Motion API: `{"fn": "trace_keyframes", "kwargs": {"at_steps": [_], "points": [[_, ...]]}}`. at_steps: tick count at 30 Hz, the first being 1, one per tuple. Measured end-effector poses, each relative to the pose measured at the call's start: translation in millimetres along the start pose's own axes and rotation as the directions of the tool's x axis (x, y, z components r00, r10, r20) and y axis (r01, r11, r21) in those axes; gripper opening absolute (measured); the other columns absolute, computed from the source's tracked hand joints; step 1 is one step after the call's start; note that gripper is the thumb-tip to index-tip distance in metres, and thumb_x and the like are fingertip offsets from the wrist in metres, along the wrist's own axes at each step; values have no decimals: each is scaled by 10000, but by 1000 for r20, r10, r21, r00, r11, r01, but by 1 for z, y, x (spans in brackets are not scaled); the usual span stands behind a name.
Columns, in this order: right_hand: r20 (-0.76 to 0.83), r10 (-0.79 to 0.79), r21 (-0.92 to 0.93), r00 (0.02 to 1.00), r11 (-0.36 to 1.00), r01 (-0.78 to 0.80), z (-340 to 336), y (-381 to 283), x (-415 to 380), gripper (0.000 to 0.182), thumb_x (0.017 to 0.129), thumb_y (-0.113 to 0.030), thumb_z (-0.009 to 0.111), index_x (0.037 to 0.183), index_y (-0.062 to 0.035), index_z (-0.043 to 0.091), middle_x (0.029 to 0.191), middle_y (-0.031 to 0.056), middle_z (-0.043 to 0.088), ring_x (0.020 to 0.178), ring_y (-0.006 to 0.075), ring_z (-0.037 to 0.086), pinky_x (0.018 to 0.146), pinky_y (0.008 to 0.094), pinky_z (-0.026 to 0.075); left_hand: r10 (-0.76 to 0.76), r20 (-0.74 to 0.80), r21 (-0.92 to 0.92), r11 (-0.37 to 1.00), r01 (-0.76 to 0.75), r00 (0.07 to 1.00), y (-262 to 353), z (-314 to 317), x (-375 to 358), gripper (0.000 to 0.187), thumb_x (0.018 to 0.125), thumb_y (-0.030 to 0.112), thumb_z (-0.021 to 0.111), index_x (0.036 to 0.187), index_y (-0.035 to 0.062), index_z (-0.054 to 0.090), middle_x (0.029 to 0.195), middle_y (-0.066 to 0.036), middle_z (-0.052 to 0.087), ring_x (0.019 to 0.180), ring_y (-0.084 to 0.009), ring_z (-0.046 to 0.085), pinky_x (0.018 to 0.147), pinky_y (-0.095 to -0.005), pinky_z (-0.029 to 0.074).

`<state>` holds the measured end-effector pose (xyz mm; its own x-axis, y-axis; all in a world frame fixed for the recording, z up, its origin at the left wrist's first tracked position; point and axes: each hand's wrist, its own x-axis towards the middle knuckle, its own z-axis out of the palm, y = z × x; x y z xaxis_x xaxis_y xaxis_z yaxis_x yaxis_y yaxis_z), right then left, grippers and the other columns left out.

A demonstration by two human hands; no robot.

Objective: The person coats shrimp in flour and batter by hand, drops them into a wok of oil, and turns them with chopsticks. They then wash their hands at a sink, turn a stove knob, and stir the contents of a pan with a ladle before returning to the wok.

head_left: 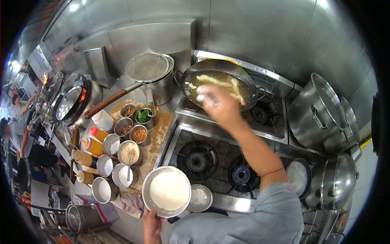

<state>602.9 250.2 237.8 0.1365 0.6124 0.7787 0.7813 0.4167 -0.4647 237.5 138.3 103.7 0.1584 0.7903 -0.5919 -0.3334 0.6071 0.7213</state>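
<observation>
Wok [215,66] at back. Bowl [166,212] with pale batter [170,190], left of wok and nearer the person; left hand [151,224] grips its near rim. Right hand [214,100] over wok, white-smeared, can't tell if holding anything. Pale pieces [235,86] in wok, beside and beyond right hand.

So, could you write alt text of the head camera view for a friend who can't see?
A person's right hand, blurred, is over a wok of oil with pale pieces in it, and the left hand holds a bowl of creamy white mixture. Around them are burners, large pots, bottles and small tubs.
</observation>
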Motion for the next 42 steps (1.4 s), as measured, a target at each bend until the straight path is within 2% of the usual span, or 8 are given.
{"fn": "trace_keyframes", "kwargs": {"at_steps": [3, 7, 16, 25, 31, 35, 38, 42], "points": [[169, -299, -13, 939, 952, 306, 47, -9, -45, 324, 682, -57, 623, 998, -111, 576, 967, 79, 584, 783, 218, 616, 653, 316, 534, 1, 45, -2, 1000, -1, 999, -3, -15, -1, 470, 751, -22, 379, 1220, -15, 359, 948, -182, 572, 578, -230, 613, 360, -260, 509], [451, -294, 17, 843, 947, 321, 128, 4, -104, 260, 671, -105, 615, 927, -116, 573, 887, 74, 534, 725, 216, 608, 538, 316, 526, 3, -32, 8, 1000, -2, 999, -1, -22, -12, 491, 754, -16, 374, 1245, 7, 351, 960, -173, 571, 592, -216, 612, 356, -249, 499], [762, -205, 14, 615, 954, 301, 292, 52, -186, 211, 772, -139, 482, 957, -110, 579, 1040, 134, 526, 824, 295, 611, 623, 385, 514, 20, -126, 33, 999, -16, 992, -11, -38, -23, 480, 767, 2, 378, 1246, 22, 362, 953, -153, 581, 585, -190, 601, 357, -237, 465], [555, 114, 100, 824, 974, -202, 197, 18, -141, 283, 779, -160, 581, 1053, -92, 585, 981, 109, 598, 842, 304, 598, 712, 373, 491, 38, -57, 9, 999, -38, 998, -8, -35, -14, 481, 760, 10, 388, 1240, 35, 373, 972, -140, 575, 607, -187, 597, 375, -243, 464], [585, 220, 136, 781, 922, -362, 89, 10, -110, 265, 802, -201, 563, 1003, -34, 604, 953, 157, 619, 882, 315, 590, 777, 381, 465, 33, 73, 29, 999, -35, 997, -2, -20, 9, 497, 756, 9, 387, 1251, 35, 352, 995, -155, 564, 628, -208, 606, 368, -254, 474], [633, 131, 174, 763, 936, -305, 50, -21, -106, 282, 801, -222, 581, 1004, -27, 608, 980, 154, 618, 907, 310, 587, 805, 381, 464, 29, 191, 47, 998, -38, 981, 4, 5, 23, 473, 768, -3, 394, 1238, 32, 364, 1009, -149, 563, 652, -202, 617, 389, -244, 495], [780, 100, 12, 618, 985, -174, 49, -46, -111, 327, 764, -189, 614, 1051, -35, 583, 1035, 139, 578, 973, 293, 560, 825, 389, 450, -4, 210, 66, 998, -10, 978, 10, 32, 29, 455, 778, 3, 409, 1231, 39, 373, 1002, -137, 565, 644, -186, 611, 389, -233, 485], [736, 29, -122, 677, 988, 91, 61, -47, -116, 250, 714, -197, 644, 890, -23, 611, 968, 170, 571, 979, 326, 542, 820, 411, 449, -27, 253, 100, 995, 1, 967, 3, 47, 54, 454, 784, 15, 427, 1234, 55, 373, 1004, -126, 564, 656, -178, 608, 396, -233, 483]]}}
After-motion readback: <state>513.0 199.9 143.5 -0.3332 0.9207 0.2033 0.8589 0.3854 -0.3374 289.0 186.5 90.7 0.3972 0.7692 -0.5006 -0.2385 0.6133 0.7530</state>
